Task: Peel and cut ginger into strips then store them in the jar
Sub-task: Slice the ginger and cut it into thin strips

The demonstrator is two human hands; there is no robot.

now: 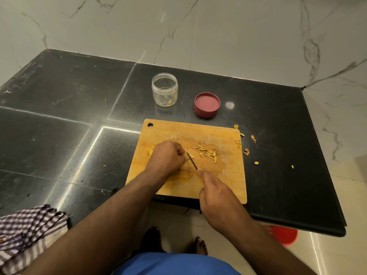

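While my left hand [165, 155] curls over the small pale yellow piece of ginger [150, 152] on the tan wooden cutting board [228, 181], my right hand [213, 192] holds the thin steel knife [192, 160]. My left grip is tight and narrow, fingers tucked in, pressing the ginger down. My right grip is closed round the handle, which I cannot see, with one finger out along the blade.

Just past the blade, away from my left grip, sits a little heap of cut yellow ginger strips [207, 153]. I think they are very light, thin and a bit wet, so they may stick to my fingers. Pinching a bunch together should work best. The ginger piece feels like a hard, slippery thing, so I would hold it from the top.

Far beyond both grips on the black stone bench [59, 116] stands the open clear plastic jar [164, 89], with its round red lid [207, 104] beside it.
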